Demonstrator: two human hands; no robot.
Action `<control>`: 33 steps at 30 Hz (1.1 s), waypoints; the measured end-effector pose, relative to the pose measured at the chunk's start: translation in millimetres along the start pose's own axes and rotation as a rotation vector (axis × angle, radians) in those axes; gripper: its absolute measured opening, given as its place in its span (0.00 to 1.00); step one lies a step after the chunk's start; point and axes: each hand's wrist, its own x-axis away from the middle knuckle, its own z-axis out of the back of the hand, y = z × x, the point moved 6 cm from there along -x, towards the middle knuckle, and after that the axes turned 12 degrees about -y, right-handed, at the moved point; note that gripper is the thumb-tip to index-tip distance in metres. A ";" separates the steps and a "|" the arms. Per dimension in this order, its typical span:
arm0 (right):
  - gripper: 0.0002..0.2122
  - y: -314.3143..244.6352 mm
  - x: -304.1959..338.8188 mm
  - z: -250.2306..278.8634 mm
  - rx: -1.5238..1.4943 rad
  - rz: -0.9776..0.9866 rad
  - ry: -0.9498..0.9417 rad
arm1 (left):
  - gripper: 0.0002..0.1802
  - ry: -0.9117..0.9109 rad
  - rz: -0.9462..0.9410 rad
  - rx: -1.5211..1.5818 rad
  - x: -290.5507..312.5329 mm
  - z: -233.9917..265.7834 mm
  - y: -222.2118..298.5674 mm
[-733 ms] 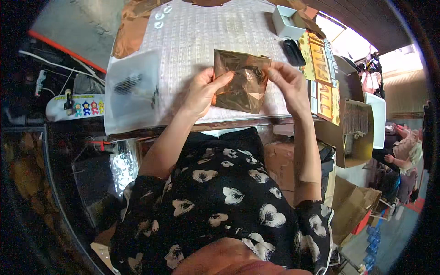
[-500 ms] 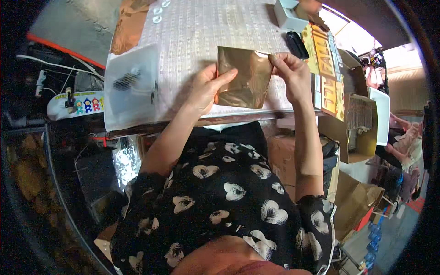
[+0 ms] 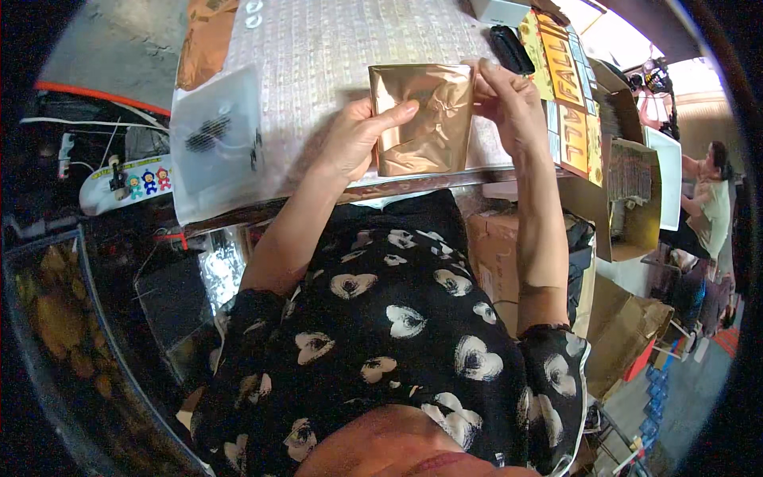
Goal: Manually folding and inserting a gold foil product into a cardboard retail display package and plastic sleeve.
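Observation:
A shiny gold foil pouch (image 3: 425,131) is held up over the near edge of the table. My left hand (image 3: 362,137) is closed on its left side, the thumb lying across the front and the fingers behind. At the pouch's upper right corner, my right hand (image 3: 513,102) pinches the edge between thumb and fingers. Creases and bright reflections mark the foil. Whether anything is inside cannot be seen.
White bubble wrap (image 3: 306,63) covers the table. On the left lie a translucent plastic bag (image 3: 214,151) and a copper-coloured wrap (image 3: 208,40). A black object (image 3: 511,49) and a white box (image 3: 501,9) lie far right. Cardboard boxes (image 3: 633,199) stand right; another person (image 3: 710,199) is beyond.
The pouch has turned brighter and tilted to face me more squarely, both hands still on it. The whole view has shifted a little, and the person at the right now shows more upright.

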 end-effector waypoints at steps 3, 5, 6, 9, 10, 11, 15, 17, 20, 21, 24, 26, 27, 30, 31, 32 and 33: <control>0.12 7.2 22.2 -0.5 0.101 -0.102 -0.038 | 0.12 0.011 0.039 0.050 2.7 1.6 -0.2; 0.12 12.3 37.8 -8.3 0.159 -0.131 -0.075 | 0.12 0.015 0.053 0.060 0.5 1.5 -1.8; 0.12 16.8 41.3 -8.3 0.158 -0.137 -0.077 | 0.13 0.018 0.070 0.069 -0.8 1.8 -4.6; 0.07 29.3 45.2 -5.1 0.094 -0.177 0.003 | 0.12 0.007 0.008 0.081 -8.3 -0.4 -9.1; 0.07 29.1 45.8 -3.6 0.100 -0.172 0.000 | 0.12 0.005 0.000 0.081 -8.2 -3.7 -8.1; 0.07 30.9 46.3 0.7 0.121 -0.162 0.003 | 0.12 0.019 -0.018 0.035 -7.3 -6.2 -5.4; 0.07 36.8 46.0 16.1 0.156 -0.126 0.008 | 0.13 0.008 -0.043 -0.056 -10.6 -9.9 -6.0; 0.07 42.8 47.0 21.0 0.155 -0.113 0.022 | 0.14 0.005 -0.013 -0.063 -12.1 -1.9 -11.6; 0.06 48.3 51.8 29.8 0.096 -0.070 0.069 | 0.18 -0.037 0.036 -0.043 -10.7 -3.5 -10.6; 0.06 48.2 53.8 33.5 0.036 -0.041 0.098 | 0.19 -0.146 0.014 -0.092 -10.7 -9.9 -7.5; 0.06 49.4 57.1 35.4 -0.068 -0.028 0.079 | 0.25 -0.297 0.026 -0.184 -6.5 -22.5 -0.8; 0.06 53.1 61.9 42.1 -0.076 -0.056 0.093 | 0.24 -0.358 -0.010 -0.210 -4.9 -32.1 0.6; 0.06 53.3 62.7 45.2 -0.112 -0.036 0.089 | 0.24 -0.368 0.007 -0.188 -9.9 -28.9 -7.7; 0.06 49.4 75.9 54.9 -0.129 0.027 0.146 | 0.23 -0.410 -0.010 -0.148 -16.3 -49.4 -5.6; 0.06 50.5 78.0 56.6 -0.156 0.011 0.112 | 0.24 -0.408 0.032 -0.182 -16.9 -49.1 -6.9; 0.06 46.2 79.7 55.1 -0.183 -0.004 0.079 | 0.24 -0.427 0.029 -0.186 -16.3 -52.8 -4.4; 0.07 42.4 82.8 52.8 -0.171 0.006 0.119 | 0.25 -0.414 0.054 -0.213 -14.9 -55.8 -3.1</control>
